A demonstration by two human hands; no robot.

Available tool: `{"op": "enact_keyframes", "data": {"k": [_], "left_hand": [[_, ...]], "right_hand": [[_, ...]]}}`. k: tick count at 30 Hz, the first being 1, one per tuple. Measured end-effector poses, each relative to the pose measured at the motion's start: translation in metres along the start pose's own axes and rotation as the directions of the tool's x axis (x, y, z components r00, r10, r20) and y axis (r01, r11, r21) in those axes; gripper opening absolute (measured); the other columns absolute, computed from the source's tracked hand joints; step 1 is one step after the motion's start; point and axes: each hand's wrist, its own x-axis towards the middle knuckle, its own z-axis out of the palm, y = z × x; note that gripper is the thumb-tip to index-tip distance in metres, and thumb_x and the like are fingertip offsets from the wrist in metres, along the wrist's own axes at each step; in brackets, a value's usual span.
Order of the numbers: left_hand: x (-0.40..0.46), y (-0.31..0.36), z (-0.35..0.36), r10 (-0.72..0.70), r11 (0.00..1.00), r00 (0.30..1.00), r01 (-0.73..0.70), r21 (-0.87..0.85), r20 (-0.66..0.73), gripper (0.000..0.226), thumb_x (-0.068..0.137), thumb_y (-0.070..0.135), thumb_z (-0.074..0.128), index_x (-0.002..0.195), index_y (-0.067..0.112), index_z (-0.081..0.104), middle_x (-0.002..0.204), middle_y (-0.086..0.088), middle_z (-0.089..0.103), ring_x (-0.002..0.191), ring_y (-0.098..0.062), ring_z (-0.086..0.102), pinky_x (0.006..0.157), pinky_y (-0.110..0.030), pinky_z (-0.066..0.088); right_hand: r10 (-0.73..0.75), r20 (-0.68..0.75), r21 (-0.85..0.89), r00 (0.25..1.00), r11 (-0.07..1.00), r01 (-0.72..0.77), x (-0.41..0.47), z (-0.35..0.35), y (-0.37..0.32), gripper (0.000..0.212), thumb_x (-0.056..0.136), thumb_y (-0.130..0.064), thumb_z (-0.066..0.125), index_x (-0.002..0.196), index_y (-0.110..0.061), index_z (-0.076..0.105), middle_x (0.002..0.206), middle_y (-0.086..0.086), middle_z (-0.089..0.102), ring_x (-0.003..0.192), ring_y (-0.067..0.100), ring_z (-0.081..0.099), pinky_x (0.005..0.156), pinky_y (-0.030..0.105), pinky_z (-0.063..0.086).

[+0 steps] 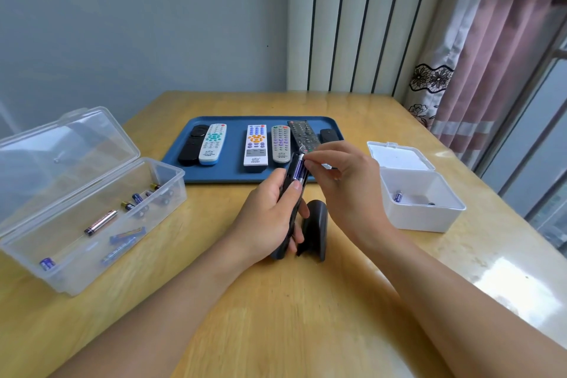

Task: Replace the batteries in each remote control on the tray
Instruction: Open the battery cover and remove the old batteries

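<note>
We see left hand (pixel 270 212) gripping black remote (pixel 290 209) above bench (pixel 276 316); right hand (pixel 340 175) pinches its battery (pixel 298 169). Cover (pixel 316 230) beside, tray (pixel 233 169) behind, clear box (pixel 92 224) left, white box (pixel 423 209) right.

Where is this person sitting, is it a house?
Probably a room in a home. There's a wooden table beside a window with pink flowered curtains, and household TV remotes lie on a blue tray.
</note>
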Motion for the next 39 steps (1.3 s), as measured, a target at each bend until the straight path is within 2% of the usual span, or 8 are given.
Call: {"op": "enact_keyframes", "data": {"k": [11, 15, 21, 24, 27, 30, 35, 39], "left_hand": [[0.001, -0.003, -0.002, 0.113, 0.940, 0.992, -0.087, 0.330, -0.059, 0.018, 0.108, 0.029, 0.041, 0.099, 0.013, 0.044, 0.078, -0.013, 0.063, 0.043, -0.025, 0.062, 0.037, -0.033, 0.049], [0.004, -0.005, -0.006, 0.204, 0.855, 0.977, -0.148, 0.497, -0.061, 0.013, 0.107, 0.031, 0.042, 0.098, 0.022, 0.045, 0.075, -0.001, 0.061, 0.051, -0.021, 0.060, 0.047, -0.050, 0.053], [0.011, -0.007, -0.013, 0.230, 0.806, 0.964, -0.113, 0.581, -0.131, 0.015, 0.105, 0.036, 0.046, 0.093, 0.027, 0.044, 0.073, 0.001, 0.062, 0.057, -0.023, 0.064, 0.052, -0.052, 0.056], [0.014, -0.008, -0.015, 0.217, 0.831, 0.964, -0.099, 0.548, -0.155, 0.020, 0.104, 0.035, 0.047, 0.089, 0.021, 0.045, 0.070, -0.005, 0.062, 0.049, -0.025, 0.064, 0.045, -0.049, 0.054], [0.018, -0.010, -0.017, 0.130, 0.904, 0.972, -0.036, 0.426, -0.194, 0.023, 0.105, 0.033, 0.046, 0.088, 0.018, 0.045, 0.069, -0.012, 0.064, 0.038, -0.023, 0.063, 0.034, -0.033, 0.048], [0.022, -0.012, -0.021, 0.086, 0.940, 0.979, -0.018, 0.339, -0.186, 0.024, 0.106, 0.033, 0.047, 0.087, 0.019, 0.047, 0.070, -0.014, 0.064, 0.039, -0.025, 0.062, 0.035, -0.029, 0.047], [0.022, -0.011, -0.020, 0.096, 0.946, 0.986, -0.047, 0.322, -0.138, 0.021, 0.105, 0.038, 0.047, 0.090, 0.024, 0.052, 0.070, -0.011, 0.063, 0.041, -0.023, 0.062, 0.037, -0.029, 0.047], [0.020, -0.009, -0.022, 0.052, 0.961, 0.991, -0.016, 0.275, -0.127, 0.020, 0.105, 0.038, 0.048, 0.093, 0.022, 0.054, 0.073, -0.013, 0.064, 0.043, -0.024, 0.062, 0.038, -0.030, 0.048]], "right_hand": [[0.144, -0.045, 0.160, 0.989, 0.978, -0.135, -0.004, 0.011, -0.011, 0.011, 0.090, -0.003, 0.070, 0.092, -0.009, 0.079, 0.095, -0.002, 0.070, 0.087, 0.005, 0.066, 0.079, 0.015, 0.051], [0.146, -0.039, 0.148, 0.988, 0.979, -0.139, -0.001, 0.015, -0.010, 0.009, 0.092, -0.006, 0.066, 0.091, -0.011, 0.073, 0.093, -0.003, 0.068, 0.088, 0.008, 0.066, 0.077, 0.018, 0.052], [0.124, 0.022, 0.104, 0.992, 0.987, -0.126, 0.007, 0.024, -0.008, 0.004, 0.094, -0.016, 0.067, 0.090, -0.015, 0.065, 0.092, -0.005, 0.066, 0.086, 0.004, 0.065, 0.074, 0.014, 0.051], [0.168, 0.054, 0.156, 0.984, 0.972, -0.174, 0.011, 0.023, -0.006, 0.008, 0.094, -0.017, 0.068, 0.089, -0.012, 0.064, 0.091, -0.002, 0.068, 0.086, 0.006, 0.066, 0.073, 0.011, 0.049], [0.160, 0.081, 0.188, 0.984, 0.967, -0.173, 0.009, 0.020, -0.006, 0.014, 0.093, -0.018, 0.068, 0.084, -0.010, 0.061, 0.085, 0.001, 0.068, 0.085, 0.011, 0.066, 0.075, 0.021, 0.052], [0.125, 0.108, 0.180, 0.986, 0.973, -0.143, 0.000, 0.024, -0.011, 0.014, 0.091, -0.016, 0.070, 0.081, -0.010, 0.062, 0.081, -0.002, 0.066, 0.083, 0.009, 0.065, 0.074, 0.032, 0.056], [0.191, 0.064, 0.211, 0.980, 0.957, -0.200, 0.003, 0.025, -0.014, 0.013, 0.086, -0.015, 0.076, 0.079, -0.014, 0.065, 0.073, -0.006, 0.069, 0.074, 0.007, 0.067, 0.069, 0.027, 0.057], [0.333, 0.087, 0.465, 0.939, 0.820, -0.334, 0.004, 0.025, -0.015, 0.020, 0.083, -0.008, 0.079, 0.091, -0.014, 0.061, 0.078, 0.010, 0.070, 0.072, 0.020, 0.071, 0.064, 0.030, 0.060]]}}
